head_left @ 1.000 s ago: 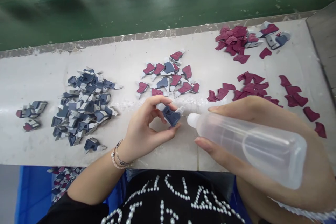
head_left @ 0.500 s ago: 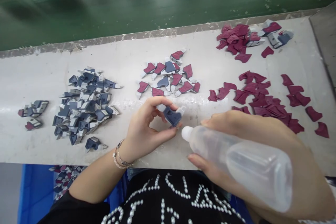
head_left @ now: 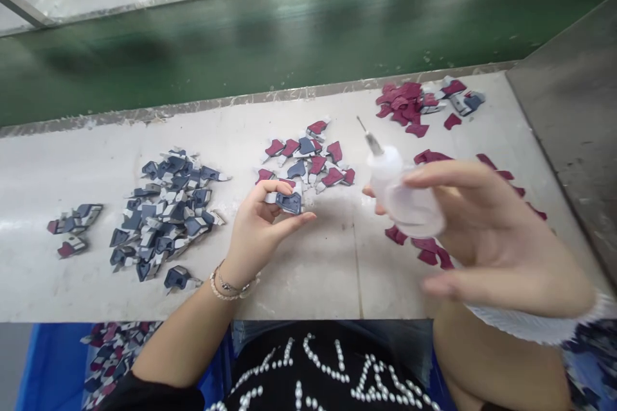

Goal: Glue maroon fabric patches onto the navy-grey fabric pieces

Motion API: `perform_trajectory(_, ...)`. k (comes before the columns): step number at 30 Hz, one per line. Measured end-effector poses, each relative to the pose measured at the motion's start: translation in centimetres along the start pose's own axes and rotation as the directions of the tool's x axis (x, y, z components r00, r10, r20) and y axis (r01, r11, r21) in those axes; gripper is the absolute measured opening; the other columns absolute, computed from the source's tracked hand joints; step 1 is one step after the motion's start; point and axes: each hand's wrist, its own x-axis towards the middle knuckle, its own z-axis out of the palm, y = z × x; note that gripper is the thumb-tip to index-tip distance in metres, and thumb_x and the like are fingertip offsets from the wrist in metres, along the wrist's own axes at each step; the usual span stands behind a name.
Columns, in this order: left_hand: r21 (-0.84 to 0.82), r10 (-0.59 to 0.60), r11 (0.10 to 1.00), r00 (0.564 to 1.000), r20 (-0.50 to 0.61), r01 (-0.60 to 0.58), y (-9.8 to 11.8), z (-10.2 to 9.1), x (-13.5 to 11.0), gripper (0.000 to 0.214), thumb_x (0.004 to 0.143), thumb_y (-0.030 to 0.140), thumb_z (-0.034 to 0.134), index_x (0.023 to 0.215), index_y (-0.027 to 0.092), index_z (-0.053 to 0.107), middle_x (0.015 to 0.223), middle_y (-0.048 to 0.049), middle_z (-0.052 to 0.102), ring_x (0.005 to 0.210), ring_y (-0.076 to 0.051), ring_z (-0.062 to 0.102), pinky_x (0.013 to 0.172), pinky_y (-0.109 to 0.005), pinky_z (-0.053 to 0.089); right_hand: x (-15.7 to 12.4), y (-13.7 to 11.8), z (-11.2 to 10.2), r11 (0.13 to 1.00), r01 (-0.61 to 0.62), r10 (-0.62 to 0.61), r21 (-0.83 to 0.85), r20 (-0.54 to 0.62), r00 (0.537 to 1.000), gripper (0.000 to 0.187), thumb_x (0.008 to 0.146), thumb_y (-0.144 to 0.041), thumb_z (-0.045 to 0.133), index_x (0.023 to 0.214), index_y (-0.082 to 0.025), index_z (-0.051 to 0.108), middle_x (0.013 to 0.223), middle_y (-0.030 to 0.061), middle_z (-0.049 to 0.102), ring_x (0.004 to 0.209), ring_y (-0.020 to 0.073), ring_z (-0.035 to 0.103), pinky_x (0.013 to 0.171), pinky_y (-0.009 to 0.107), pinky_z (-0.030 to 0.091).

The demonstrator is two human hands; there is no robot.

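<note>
My left hand (head_left: 255, 234) pinches a navy and grey shoe-upper piece (head_left: 289, 203) between thumb and fingers, at the near edge of a mixed pile of navy and burgundy pieces (head_left: 308, 157). My right hand (head_left: 496, 237) grips a translucent plastic squeeze bottle (head_left: 405, 196) by its body, to the right of the left hand and apart from it. A thin metal needle nozzle (head_left: 369, 140) on the bottle points up and to the left. Loose burgundy pieces (head_left: 427, 247) lie beneath the right hand, partly hidden by it.
A heap of navy and grey pieces (head_left: 168, 212) and a smaller group (head_left: 73, 223) lie left on the white work table (head_left: 308, 276). Burgundy pieces (head_left: 405, 106) lie at the back right. A green conveyor belt (head_left: 289, 58) runs behind. A blue bin (head_left: 53, 366) sits below the near edge.
The right hand has lifted and turned the bottle, which now shows a metal needle instead of a rounded white tip. The view has tilted up and shifted, and the left hand still holds its piece.
</note>
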Motion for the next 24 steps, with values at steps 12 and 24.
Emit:
perform_trajectory(12, -0.091, -0.072, 0.993, 0.997, -0.015, 0.07, -1.1, -0.4, 0.6, 0.035, 0.068, 0.029, 0.083, 0.095, 0.019, 0.064, 0.092, -0.0022, 0.07, 0.081, -0.015, 0.07, 0.077, -0.026, 0.06, -3.5, 5.1, 7.2, 0.93, -0.172, 0.226, -0.324, 0.139, 0.964, 0.045, 0.078, -0.006, 0.068, 0.118, -0.024, 0.058, 0.121, 0.0025, 0.068, 0.115, 0.0185, 0.063, 0.1, 0.033, 0.051)
perform_trajectory(24, 0.313, -0.023, 0.949, 0.997, -0.073, 0.045, -0.4, -1.4, 2.2, 0.052, 0.057, 0.055, 0.082, 0.099, 0.026, 0.072, 0.095, -0.0039, 0.075, 0.085, -0.031, 0.073, 0.064, -0.035, 0.062, 1.4, 6.5, 3.7, 0.28, -0.328, 0.343, -0.902, -0.225, 0.912, 0.022, 0.094, -0.028, 0.063, 0.111, -0.014, 0.064, 0.111, 0.0067, 0.067, 0.097, 0.0204, 0.066, 0.084, 0.041, 0.057)
